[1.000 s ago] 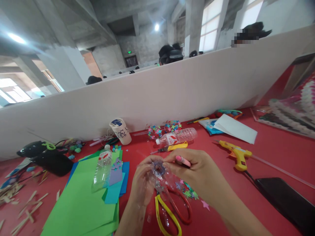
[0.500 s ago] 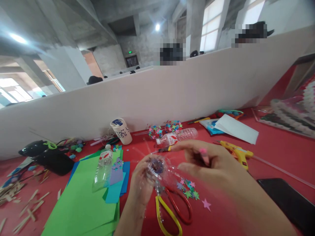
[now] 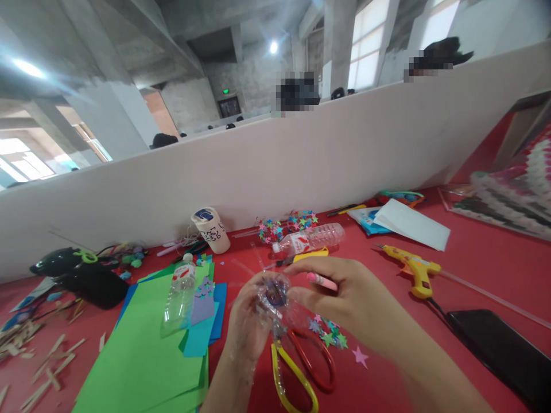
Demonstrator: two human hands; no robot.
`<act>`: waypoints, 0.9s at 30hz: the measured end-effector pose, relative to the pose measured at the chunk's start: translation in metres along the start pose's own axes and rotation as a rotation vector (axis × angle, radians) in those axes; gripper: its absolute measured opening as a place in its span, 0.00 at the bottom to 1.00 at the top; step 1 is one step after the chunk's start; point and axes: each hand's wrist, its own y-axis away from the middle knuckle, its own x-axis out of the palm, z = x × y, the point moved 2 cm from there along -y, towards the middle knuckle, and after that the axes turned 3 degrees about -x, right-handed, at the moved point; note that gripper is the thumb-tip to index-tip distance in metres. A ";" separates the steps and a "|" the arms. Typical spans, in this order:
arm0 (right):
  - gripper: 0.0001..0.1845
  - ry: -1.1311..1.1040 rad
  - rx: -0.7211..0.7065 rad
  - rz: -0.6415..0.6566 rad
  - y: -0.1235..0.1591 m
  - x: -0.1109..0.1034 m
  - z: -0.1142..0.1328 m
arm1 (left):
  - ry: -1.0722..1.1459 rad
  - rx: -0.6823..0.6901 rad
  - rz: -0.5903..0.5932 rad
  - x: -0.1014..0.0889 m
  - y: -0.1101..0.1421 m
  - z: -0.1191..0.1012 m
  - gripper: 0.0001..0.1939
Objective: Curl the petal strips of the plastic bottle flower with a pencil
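Note:
My left hand (image 3: 253, 304) is wrapped round a clear plastic piece (image 3: 275, 293), a cut bottle with strips fanning out and a dark purplish centre. In my right hand (image 3: 348, 298) lies a pink pencil-like stick (image 3: 322, 282), its rounded end poking out between the fingers. My right thumb and forefinger are at the right edge of the plastic piece; whether they pinch a strip I cannot tell. Scissors (image 3: 297, 373) with one yellow and one red handle lie under the plastic. Small star cutouts (image 3: 329, 332) are right of them, with one pink star (image 3: 360, 357) apart.
Green paper sheets (image 3: 142, 344) and an upright-looking clear bottle (image 3: 178, 298) are on the left. Behind my hands lie another bottle (image 3: 310, 240) and a yellow cutter (image 3: 307, 255). A yellow glue gun (image 3: 413, 267) and a black phone-like slab (image 3: 495, 344) are right. A white partition (image 3: 258, 178) bounds the table.
My right hand has moved left and closed in on the plastic piece, its fingertips now at the rim. The yellow cutter and glue gun show more fully.

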 end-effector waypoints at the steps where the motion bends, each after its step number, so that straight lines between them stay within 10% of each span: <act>1: 0.04 -0.004 -0.002 0.006 0.000 0.000 0.000 | 0.008 0.005 0.003 0.000 0.000 0.000 0.11; 27: 0.03 -0.015 0.060 -0.077 -0.001 0.001 -0.001 | -0.003 0.019 -0.023 0.003 0.001 -0.003 0.09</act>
